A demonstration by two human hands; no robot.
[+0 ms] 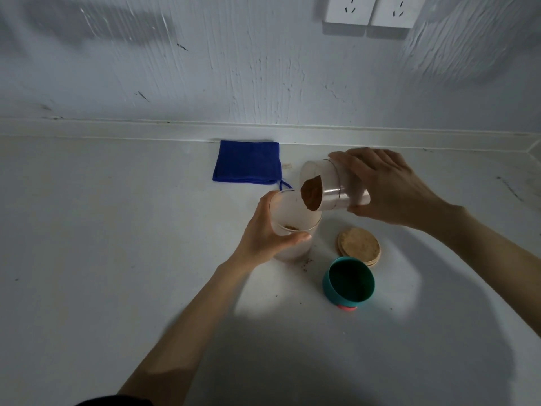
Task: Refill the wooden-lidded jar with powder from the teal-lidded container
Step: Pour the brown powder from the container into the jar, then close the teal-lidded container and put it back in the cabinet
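My left hand [265, 234] grips an open glass jar [288, 218] standing on the counter, with a little brown powder at its bottom. My right hand [386, 189] holds a clear container [333, 186] tipped on its side above the jar, its mouth facing left. Brown powder [311, 194] is heaped at that mouth, right over the jar's rim. The wooden lid [358, 246] lies flat on the counter to the right of the jar. The teal lid [348, 284] rests upside down just in front of the wooden lid.
A folded blue cloth [247, 161] lies by the back wall, behind the jar. A few powder specks [306, 263] dot the white counter [117, 230] near the jar's base. Two wall sockets [371, 10] sit high on the wall.
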